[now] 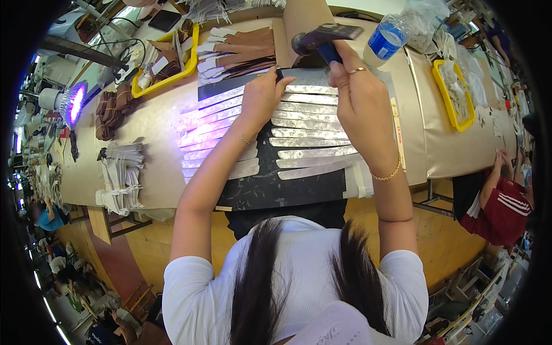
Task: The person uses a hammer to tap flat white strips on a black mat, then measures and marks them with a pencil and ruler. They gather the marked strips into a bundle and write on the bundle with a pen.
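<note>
My right hand (362, 92) is closed round the blue handle of a hammer (325, 37), its metal head raised over the far part of the table. Beyond a black mat's (259, 190) middle, my left hand (265, 95) pinches a short dark rod (279, 74); its lower end is hidden. Under and beside my arms, two columns of pale silvery strips (307, 126) lie across the mat. The left column is partly covered by my left forearm. Just past my left hand lies a row of brown strips with white ends (238, 49).
At left stand a glowing purple lamp (72, 104), a yellow tray (192, 57), brown bundles (114, 112) and white bundled strips (122, 175). A bottle (386, 39) and another yellow tray (467, 118) are at right. A person in red (503, 201) sits beyond the table's right end.
</note>
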`<state>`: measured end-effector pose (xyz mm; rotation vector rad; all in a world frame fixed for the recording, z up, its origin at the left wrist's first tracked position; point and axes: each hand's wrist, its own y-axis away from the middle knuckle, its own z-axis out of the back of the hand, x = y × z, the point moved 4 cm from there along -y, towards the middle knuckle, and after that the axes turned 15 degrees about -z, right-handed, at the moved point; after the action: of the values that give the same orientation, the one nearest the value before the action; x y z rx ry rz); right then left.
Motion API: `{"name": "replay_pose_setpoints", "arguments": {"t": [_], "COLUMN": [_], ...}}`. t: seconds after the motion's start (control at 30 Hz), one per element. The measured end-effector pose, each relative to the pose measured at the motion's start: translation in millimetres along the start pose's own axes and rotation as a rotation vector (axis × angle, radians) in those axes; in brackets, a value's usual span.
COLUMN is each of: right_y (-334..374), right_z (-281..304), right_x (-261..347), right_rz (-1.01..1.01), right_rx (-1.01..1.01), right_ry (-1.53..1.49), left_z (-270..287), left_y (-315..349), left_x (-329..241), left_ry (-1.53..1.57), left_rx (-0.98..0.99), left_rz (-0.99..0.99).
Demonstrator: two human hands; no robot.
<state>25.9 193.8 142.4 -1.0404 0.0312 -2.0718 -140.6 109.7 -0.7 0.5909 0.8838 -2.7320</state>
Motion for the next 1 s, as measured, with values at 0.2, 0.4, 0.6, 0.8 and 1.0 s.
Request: {"name": "replay_pose_setpoints", "arguments": {"t": [0.2,0.4,0.6,0.8,1.0], "right_y": [11,23,49,105,116], "right_z": [4,11,38,65,67], "right_x": [-10,-27,-119,-229,-255], "right_rz": [-0.057,-0.228,-0.462,-0.546,-0.653], "right_rx": [-0.007,0.013,-0.174,-0.253,-0.254], "right_ry": [-0.091,-0.167,-0.071,0.358,0.397], "left_z": [-2,3,19,12,-22], "left_y": [-7,-5,-14,-22,-40], "left_x": [7,17,7,-29,-91], "left_ry": [0.137,0.365,0.411,0.764,0.766], "left_rx": [0.023,-0.044,-0.092,0.047,0.463], "left_rz": [0.293,0.358,0.39,0.381,0.366]}}
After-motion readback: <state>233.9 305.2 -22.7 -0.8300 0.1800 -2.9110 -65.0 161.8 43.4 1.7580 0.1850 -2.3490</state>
